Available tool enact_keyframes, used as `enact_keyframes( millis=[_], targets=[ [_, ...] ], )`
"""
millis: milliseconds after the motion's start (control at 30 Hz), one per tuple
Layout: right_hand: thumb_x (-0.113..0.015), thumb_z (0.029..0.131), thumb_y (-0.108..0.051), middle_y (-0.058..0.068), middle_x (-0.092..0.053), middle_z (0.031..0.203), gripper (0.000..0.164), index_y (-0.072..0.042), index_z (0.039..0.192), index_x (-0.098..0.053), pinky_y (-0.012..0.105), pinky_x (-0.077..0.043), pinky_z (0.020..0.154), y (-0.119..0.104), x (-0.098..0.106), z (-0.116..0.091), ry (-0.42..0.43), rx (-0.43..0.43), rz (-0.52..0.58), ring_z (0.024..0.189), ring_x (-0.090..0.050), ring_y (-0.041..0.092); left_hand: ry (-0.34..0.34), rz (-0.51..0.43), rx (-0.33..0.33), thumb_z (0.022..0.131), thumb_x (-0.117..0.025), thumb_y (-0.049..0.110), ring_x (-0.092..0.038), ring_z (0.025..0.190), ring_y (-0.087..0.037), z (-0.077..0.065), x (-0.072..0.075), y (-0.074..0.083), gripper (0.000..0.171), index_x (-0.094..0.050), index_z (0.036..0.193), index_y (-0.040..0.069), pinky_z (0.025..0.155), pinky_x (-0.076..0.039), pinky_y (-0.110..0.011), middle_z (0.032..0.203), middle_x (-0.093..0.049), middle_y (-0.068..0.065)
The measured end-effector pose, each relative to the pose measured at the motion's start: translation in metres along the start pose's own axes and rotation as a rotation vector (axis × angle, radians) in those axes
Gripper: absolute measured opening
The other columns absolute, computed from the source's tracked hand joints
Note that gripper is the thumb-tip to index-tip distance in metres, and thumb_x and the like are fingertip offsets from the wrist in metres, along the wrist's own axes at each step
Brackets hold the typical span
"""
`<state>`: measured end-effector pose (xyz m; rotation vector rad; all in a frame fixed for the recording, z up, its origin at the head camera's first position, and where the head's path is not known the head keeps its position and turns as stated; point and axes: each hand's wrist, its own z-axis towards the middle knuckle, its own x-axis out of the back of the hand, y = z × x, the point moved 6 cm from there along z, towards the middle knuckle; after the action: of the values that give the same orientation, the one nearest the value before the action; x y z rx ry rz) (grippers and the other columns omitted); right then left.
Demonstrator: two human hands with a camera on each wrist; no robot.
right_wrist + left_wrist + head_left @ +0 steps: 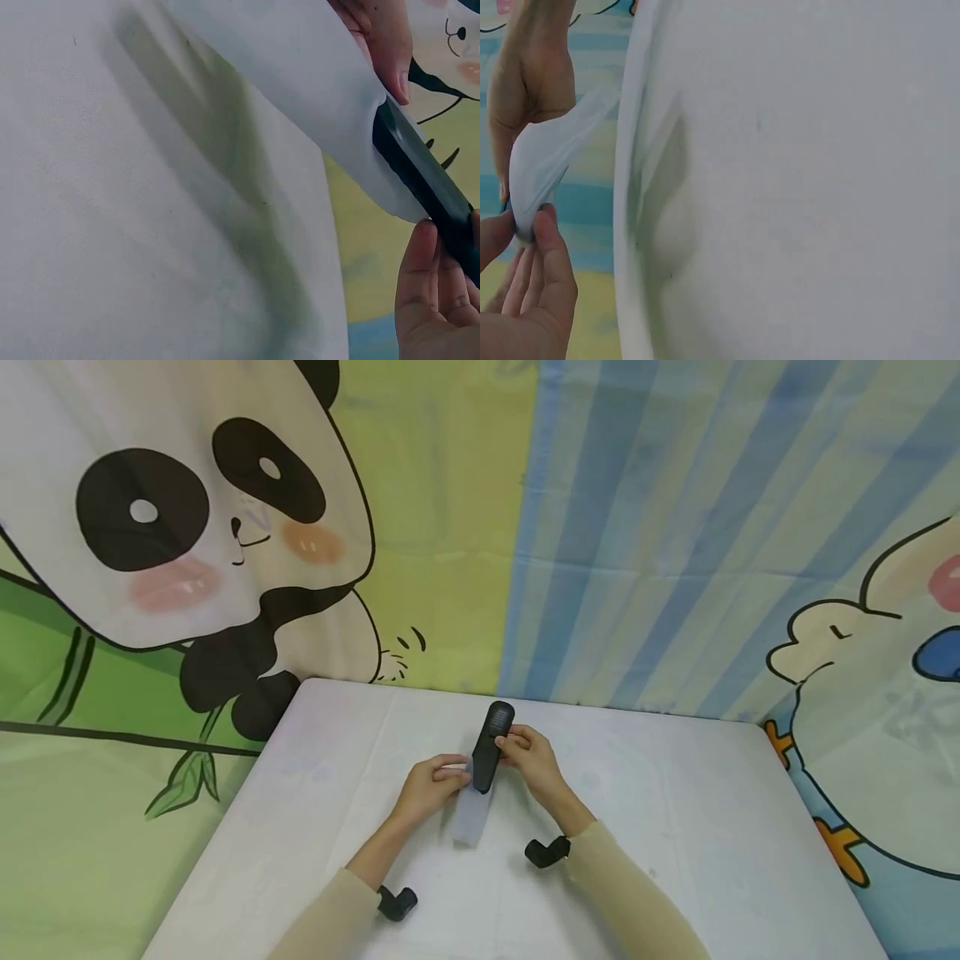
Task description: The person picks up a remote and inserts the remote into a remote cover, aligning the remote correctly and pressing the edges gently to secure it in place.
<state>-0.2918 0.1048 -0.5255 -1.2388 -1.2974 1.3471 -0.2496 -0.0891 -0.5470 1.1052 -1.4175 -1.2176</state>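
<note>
"Two hands are at work, then. What is the left one doing?"

"The left hand point(431, 787) is just left of the long, black, tapered bar with a grey-patterned upper end point(486, 766). Take that bar as our landmark. The left thumb and forefinger pinch the upper edge of a limp, pale, see-through plastic-like sleeve point(468, 822)."

"And where does the sleeve lie?"

"At the bar's narrow lower end, trailing away below it towards the person. Both are held above the white-covered table point(637, 793), which stretches out on either side of the bar."

"Is the bar's tip inside the sleeve?"

"Hard to say; the film is thin and pale, and the tip could be within the mouth or lying against it."

"What about the right hand?"

"The right hand point(534, 760) is on the bar's right side, gripping it with the thumb on the front and the fingers behind."

"So which step is this?"

"I'd judge it to be the fitting of bar and sleeve to each other, with the narrow end at the mouth."

"What does the next move call for?"

"Left fingers spreading the sleeve's edge, I think, and right fingers steering the bar straight along the sleeve, so the film doesn't crumple."
</note>
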Motion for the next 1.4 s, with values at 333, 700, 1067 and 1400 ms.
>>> enact_keyframes(
  millis=[333,700,1067,1400],
  targets=[
    [-0.069,0.097,-0.014,0.018,-0.068,0.108,0.038,0.004,0.127,-0.057,0.038,-0.057,0.076,-0.036,0.016,-0.026,-0.019,0.125,-0.021,0.090,-0.066,0.025,-0.103,-0.262,0.104,0.093,-0.074,0.015,-0.067,0.099,-0.016,-0.007,-0.025,0.013,0.042,-0.063,0.126,-0.010,0.081,-0.055,-0.028,0.115,-0.071,-0.015],
    [-0.066,0.099,-0.011,0.019,-0.068,0.107,0.035,0.001,0.130,-0.057,0.043,-0.056,0.079,-0.057,0.014,-0.048,-0.085,0.231,-0.124,0.089,-0.067,0.021,-0.209,-0.271,0.011,0.094,-0.073,0.017,-0.067,0.108,-0.025,-0.016,-0.038,0.028,0.041,-0.064,0.125,-0.008,0.092,-0.053,-0.035,0.114,-0.071,-0.016],
    [-0.065,0.095,0.003,0.017,-0.066,0.096,0.015,0.006,0.110,-0.063,0.030,-0.053,0.069,-0.117,0.003,-0.090,-0.007,0.472,-0.422,0.082,-0.062,0.029,-0.090,-0.406,0.010,0.096,-0.070,0.018,-0.066,0.101,-0.017,-0.020,-0.037,0.038,0.045,-0.058,0.130,-0.010,0.087,-0.052,-0.030,0.117,-0.070,-0.014],
    [-0.065,0.092,0.009,0.015,-0.069,0.079,0.006,0.005,0.096,-0.068,0.032,-0.053,0.059,-0.110,-0.010,-0.112,-0.109,0.538,-0.560,0.065,-0.061,0.020,-0.104,-0.540,0.006,0.099,-0.064,0.013,-0.062,0.107,-0.019,-0.025,-0.037,0.043,0.041,-0.055,0.133,-0.008,0.094,-0.048,-0.039,0.120,-0.068,-0.007]
  ],
)
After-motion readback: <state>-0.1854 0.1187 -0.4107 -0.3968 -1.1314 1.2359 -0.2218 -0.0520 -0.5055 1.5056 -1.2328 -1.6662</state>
